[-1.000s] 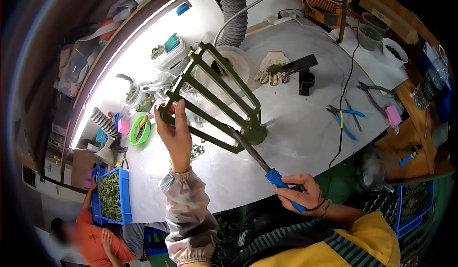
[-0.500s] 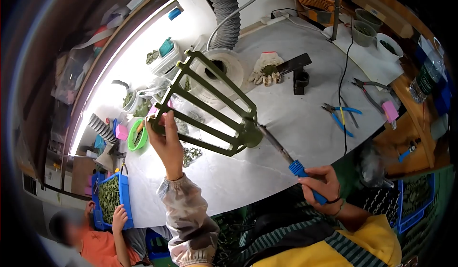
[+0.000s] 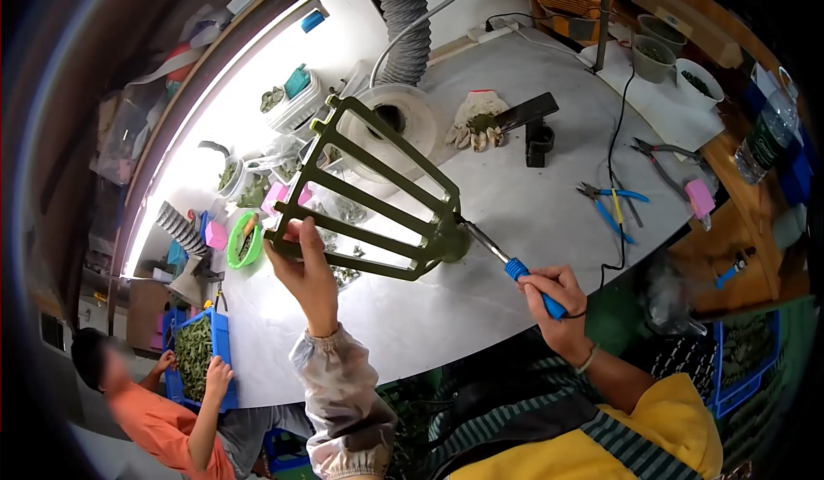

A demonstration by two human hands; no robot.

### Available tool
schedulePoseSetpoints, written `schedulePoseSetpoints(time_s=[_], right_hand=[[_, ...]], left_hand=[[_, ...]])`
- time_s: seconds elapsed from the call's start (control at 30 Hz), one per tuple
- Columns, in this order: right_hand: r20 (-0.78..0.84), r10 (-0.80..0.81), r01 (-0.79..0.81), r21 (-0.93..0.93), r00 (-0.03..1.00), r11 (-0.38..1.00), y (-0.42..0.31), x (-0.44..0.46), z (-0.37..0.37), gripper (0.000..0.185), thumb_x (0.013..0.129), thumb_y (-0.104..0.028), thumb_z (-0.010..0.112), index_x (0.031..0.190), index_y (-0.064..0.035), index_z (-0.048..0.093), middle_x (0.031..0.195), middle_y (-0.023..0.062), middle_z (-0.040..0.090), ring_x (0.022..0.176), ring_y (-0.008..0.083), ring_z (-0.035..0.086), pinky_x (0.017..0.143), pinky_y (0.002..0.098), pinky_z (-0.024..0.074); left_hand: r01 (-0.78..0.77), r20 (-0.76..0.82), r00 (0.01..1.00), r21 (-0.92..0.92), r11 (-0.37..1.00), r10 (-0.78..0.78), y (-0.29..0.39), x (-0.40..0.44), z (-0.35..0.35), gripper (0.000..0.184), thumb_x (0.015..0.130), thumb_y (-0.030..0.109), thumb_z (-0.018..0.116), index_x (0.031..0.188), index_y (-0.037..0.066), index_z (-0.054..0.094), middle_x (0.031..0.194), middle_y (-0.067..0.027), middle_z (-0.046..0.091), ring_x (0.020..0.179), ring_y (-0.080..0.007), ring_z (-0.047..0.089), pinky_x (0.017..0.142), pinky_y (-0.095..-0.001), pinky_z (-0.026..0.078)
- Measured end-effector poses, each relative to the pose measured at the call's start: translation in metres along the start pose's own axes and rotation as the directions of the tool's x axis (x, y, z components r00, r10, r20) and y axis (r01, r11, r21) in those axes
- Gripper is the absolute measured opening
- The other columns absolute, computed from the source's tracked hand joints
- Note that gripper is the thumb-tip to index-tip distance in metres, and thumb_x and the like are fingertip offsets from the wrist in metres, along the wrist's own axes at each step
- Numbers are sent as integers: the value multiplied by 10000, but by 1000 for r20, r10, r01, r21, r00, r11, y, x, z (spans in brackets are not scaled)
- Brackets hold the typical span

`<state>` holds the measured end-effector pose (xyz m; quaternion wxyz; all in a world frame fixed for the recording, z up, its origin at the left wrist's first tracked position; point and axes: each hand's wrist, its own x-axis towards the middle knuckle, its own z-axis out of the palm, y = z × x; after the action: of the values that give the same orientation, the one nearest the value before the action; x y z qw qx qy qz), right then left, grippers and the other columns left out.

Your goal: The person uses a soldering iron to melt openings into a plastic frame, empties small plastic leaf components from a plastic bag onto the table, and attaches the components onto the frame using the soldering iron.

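Note:
A dark green slatted plastic frame (image 3: 378,210), shaped like an open cage narrowing to a round hub, is held up over the grey table. My left hand (image 3: 306,276) grips its wide end at the lower left, fingers behind the rim and thumb in front. In my right hand (image 3: 556,304) is a soldering iron (image 3: 518,270) with a blue handle, the fingers wrapped round it. The iron's metal tip touches or nearly touches the frame beside the hub; the exact contact is too small to make out.
Blue-handled pliers (image 3: 614,210), red-handled cutters (image 3: 661,167), a glove (image 3: 476,120) and a black bracket (image 3: 539,141) lie on the table (image 3: 515,223). A white reel (image 3: 421,120) stands behind the frame. At left, another person (image 3: 172,420) handles a blue crate (image 3: 221,343) of small green parts.
The iron and my right hand have shifted slightly left and up, with the handle turned. The frame has tilted a little in my left hand. The other person has leaned toward the crate.

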<state>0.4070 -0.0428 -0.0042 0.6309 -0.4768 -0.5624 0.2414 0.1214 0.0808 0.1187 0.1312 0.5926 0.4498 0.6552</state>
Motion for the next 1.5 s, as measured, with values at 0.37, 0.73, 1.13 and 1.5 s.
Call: schedulePoseSetpoints(time_s=[0.37,0.73,1.13,1.5], right_hand=[[-93,103,-86,169,990,982,-14,2,-42,121,954,18,583,1039,70,652,1108,119,550,929,226,677,822,331,610],[-247,58,-31,114,967,993,-16,21,-68,149,985,-27,548,1052,79,628,1095,116,580,876,210,675,785,314,587],[-244,71,-40,130,967,991,-8,49,-49,204,1006,-100,531,1052,71,632,1064,102,595,881,203,672,816,333,564],[-244,124,-86,161,962,983,2,76,-29,226,1018,-144,530,1035,51,643,1016,93,614,882,189,661,860,337,558]], left_hand=[[328,213,941,-384,863,-263,-15,-51,47,115,1057,104,465,1052,-8,488,1117,-186,660,960,-234,679,856,-288,532],[554,396,567,-833,-22,-722,-126,-53,-70,455,1088,334,350,1236,-71,495,1283,-184,584,1208,-307,577,1089,-420,481],[853,464,356,-516,79,-811,-74,-102,-35,385,1070,370,408,988,2,485,1077,-232,633,1062,-361,650,965,-464,553],[985,703,154,-165,51,-695,-133,-80,39,449,1076,347,400,1238,-70,440,1146,-242,630,1042,-329,673,866,-379,597]])
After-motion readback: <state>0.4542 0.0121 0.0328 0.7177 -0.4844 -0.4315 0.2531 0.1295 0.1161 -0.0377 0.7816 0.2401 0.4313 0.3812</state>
